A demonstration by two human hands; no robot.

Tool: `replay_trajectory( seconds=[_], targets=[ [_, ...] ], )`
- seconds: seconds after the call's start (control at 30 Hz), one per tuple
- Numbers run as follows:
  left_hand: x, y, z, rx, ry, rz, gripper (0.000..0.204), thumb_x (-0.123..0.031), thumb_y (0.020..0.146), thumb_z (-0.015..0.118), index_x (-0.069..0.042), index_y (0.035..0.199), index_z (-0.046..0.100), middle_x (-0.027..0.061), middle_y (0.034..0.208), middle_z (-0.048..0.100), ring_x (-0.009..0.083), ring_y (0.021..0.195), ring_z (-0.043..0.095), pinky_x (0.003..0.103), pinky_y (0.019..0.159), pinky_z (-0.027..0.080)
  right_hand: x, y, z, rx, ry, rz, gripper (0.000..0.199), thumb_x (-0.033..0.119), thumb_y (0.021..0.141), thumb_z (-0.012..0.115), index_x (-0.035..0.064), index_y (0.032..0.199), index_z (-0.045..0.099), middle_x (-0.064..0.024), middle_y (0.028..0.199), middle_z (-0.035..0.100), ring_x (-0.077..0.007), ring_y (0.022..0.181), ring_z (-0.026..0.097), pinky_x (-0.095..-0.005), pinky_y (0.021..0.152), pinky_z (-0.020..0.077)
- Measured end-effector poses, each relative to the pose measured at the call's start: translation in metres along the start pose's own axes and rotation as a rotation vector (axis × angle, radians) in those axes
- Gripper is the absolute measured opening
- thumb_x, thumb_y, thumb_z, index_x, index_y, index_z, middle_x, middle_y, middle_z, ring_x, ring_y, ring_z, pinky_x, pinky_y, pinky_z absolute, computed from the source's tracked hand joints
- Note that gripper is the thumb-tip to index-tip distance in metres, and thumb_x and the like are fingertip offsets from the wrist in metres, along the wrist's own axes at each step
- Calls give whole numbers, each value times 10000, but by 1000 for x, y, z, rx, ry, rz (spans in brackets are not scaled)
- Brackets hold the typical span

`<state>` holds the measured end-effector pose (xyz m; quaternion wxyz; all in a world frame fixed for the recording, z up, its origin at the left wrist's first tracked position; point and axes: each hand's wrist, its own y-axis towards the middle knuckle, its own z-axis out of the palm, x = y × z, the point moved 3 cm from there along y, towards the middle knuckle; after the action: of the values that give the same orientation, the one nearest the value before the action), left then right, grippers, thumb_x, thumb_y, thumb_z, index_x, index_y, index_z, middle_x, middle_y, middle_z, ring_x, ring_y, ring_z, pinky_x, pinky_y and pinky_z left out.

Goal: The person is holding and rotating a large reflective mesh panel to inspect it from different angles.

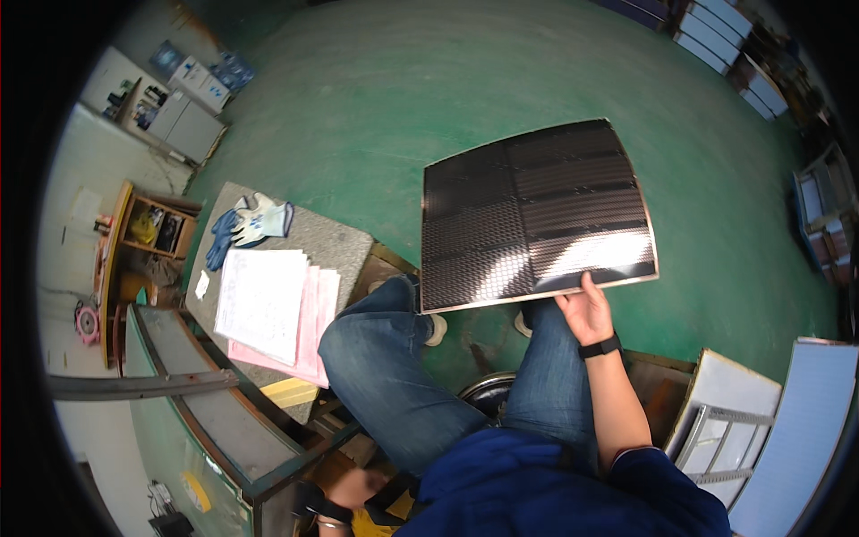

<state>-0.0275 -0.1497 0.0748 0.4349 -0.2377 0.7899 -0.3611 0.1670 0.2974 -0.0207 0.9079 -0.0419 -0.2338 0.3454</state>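
My right hand (587, 311) grips the near edge of a large dark rectangular panel (528, 197), with the thumb on top and the fingers mostly hidden beneath. The panel is thin, with a light rim and a glossy, patterned face divided into sections, and it is held out in front of my knees. Bright glare covers part of its near side. Down at the lower left, beside my hip, my left hand (354, 489) is smeared by motion, close to something yellow (371, 526). Whether it holds anything does not show.
On the left, a grey-topped table (344, 237) bears work gloves (259, 222), white papers (259, 295) and pink sheets (324, 313). A glass-topped frame (242, 421) stands nearer. To the right lean a pale blue panel (810, 430) and a metal frame (716, 447). Green floor (358, 107) stretches ahead.
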Motion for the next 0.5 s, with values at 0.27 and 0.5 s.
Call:
replay_trajectory(
  seconds=[0.27, 0.5],
  targets=[
    [-86, 18, -124, -683, -1544, 920, 292, -294, 982, 367, -47, 939, 517, 28, 744, 518, 128, 597, 485, 245, 522, 458, 30, -20, -3, 60, 89, -21, 295, 195, 946, 454, 27, 1183, 504, -102, 1217, 545, -250, 1139, 507, -424, 966, 423],
    [-74, 52, -222, -535, -1992, 1392, 227, -244, 963, 427, -61, 1043, 535, 15, 815, 484, 142, 748, 426, 249, 667, 423, 47, -43, 28, 216, 114, -71, 332, 201, 964, 400, 1, 1218, 476, -137, 1256, 515, -259, 1163, 493, -410, 995, 413]
  ],
)
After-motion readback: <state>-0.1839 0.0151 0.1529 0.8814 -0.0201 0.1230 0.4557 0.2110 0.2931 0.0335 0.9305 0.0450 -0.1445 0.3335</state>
